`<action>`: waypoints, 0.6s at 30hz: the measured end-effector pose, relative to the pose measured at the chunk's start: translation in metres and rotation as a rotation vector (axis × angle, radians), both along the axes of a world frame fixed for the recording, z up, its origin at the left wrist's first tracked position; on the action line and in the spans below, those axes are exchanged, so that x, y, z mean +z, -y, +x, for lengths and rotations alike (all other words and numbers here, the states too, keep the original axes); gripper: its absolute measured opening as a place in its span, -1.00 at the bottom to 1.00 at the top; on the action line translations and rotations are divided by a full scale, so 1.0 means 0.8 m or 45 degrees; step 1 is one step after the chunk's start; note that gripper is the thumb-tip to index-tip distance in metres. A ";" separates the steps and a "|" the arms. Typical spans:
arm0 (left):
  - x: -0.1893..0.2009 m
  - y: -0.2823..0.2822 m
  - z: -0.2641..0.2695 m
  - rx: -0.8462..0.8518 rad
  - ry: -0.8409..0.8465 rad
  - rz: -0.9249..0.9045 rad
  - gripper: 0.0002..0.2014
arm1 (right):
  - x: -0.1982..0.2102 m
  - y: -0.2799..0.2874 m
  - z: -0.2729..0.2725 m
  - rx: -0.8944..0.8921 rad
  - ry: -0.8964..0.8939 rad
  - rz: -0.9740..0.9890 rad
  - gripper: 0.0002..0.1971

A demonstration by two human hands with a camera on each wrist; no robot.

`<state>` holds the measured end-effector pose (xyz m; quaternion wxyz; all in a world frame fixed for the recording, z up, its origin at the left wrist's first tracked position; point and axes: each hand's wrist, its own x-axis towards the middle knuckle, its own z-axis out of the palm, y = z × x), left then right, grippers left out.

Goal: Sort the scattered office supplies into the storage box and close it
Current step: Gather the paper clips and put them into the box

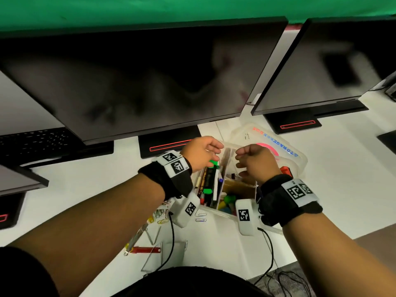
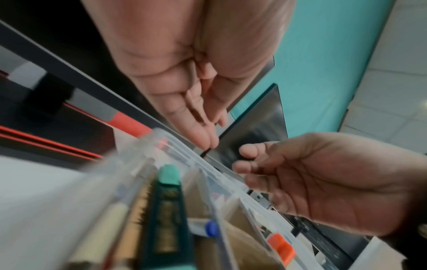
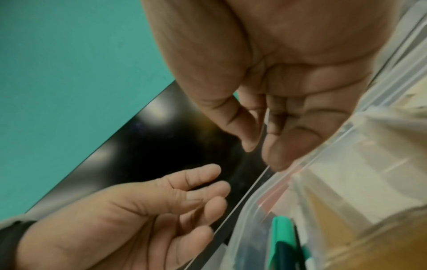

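The clear storage box [image 1: 224, 213] stands open in the middle of the white desk. Its lid [image 1: 287, 146] lies back behind it. Pens and a dark marker with green caps [image 1: 209, 179] fill its left compartment. Small coloured items lie in the front one. My left hand [image 1: 201, 153] hovers over the box's far left corner with relaxed fingers [image 2: 203, 135] and holds nothing. My right hand [image 1: 252, 161] hovers over the far right part. Its fingers are loosely curled [image 3: 248, 140], and nothing shows in them. The marker [image 2: 166, 201] lies right under my left wrist.
Several paper clips [image 1: 159, 215] lie on the desk at the box's near left. A red strip-shaped tool [image 1: 145, 250] and clear rulers [image 1: 154, 260] lie closer to me. Two dark monitors [image 1: 139, 78] stand right behind the box. A keyboard [image 1: 36, 140] sits far left, and wrist cables trail down.
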<state>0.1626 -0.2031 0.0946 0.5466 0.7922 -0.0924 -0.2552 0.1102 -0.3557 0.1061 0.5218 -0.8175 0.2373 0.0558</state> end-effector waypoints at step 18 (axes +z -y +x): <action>-0.109 -0.319 -0.099 -0.018 0.115 1.006 -0.43 | -0.117 -0.192 -0.095 2.153 -0.178 -0.911 -0.28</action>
